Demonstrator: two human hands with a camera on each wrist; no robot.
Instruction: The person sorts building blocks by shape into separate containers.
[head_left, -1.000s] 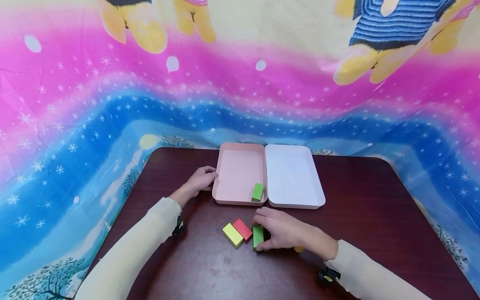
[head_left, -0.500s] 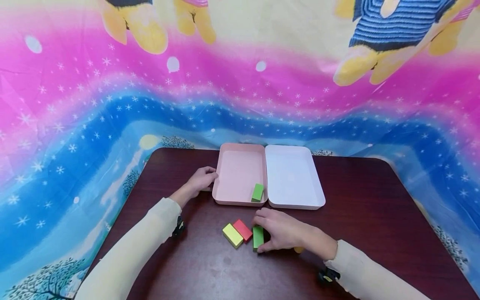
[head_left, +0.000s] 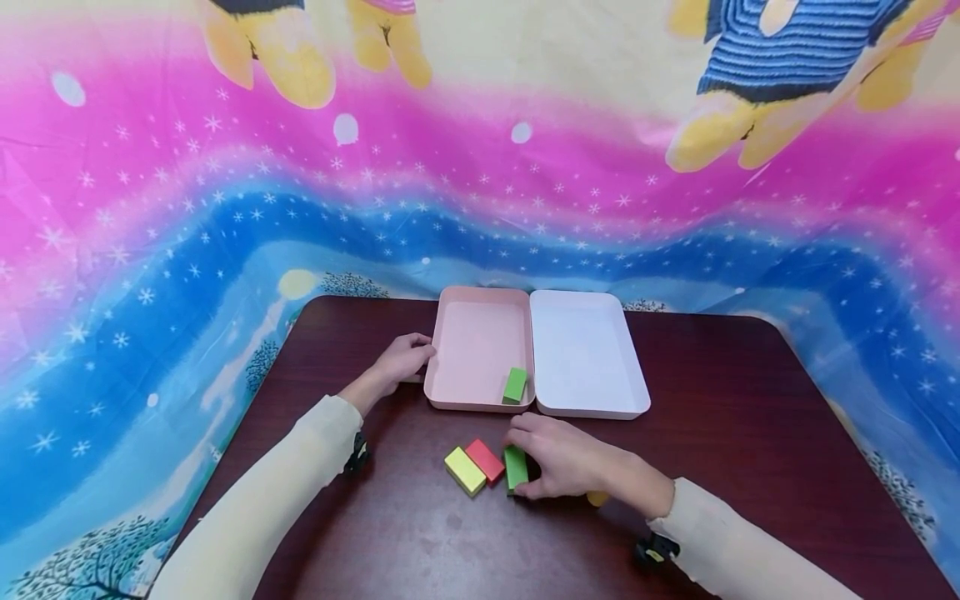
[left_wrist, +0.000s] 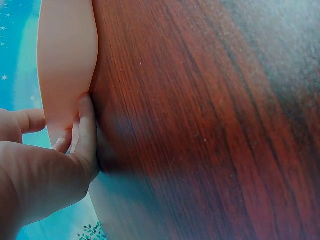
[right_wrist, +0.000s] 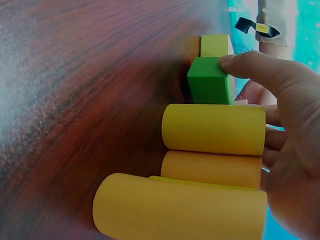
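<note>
Pinching one green block [head_left: 516, 468] between thumb and fingertips of the right hand [head_left: 564, 458]. Counting one red block [head_left: 485, 460] and one yellow block [head_left: 466, 472] just left of those fingers, lying side by side, plus at least three yellow-orange cylinders [right_wrist: 215, 129] under the palm. Resting loosely extended fingers of the left hand [head_left: 401, 362] against one pink tray [head_left: 480, 333]. Showing a second green block [head_left: 514, 385] inside, beyond the right fingers, and one white tray [head_left: 588, 350] adjoining on the right.

Red block [head_left: 484, 460] obstructs approach left of the green block [head_left: 515, 468]; yellow cylinders [right_wrist: 213, 129] obstruct beneath right hand [head_left: 566, 457]. Passage: tabletop [head_left: 720, 392] right of white tray [head_left: 588, 354].
</note>
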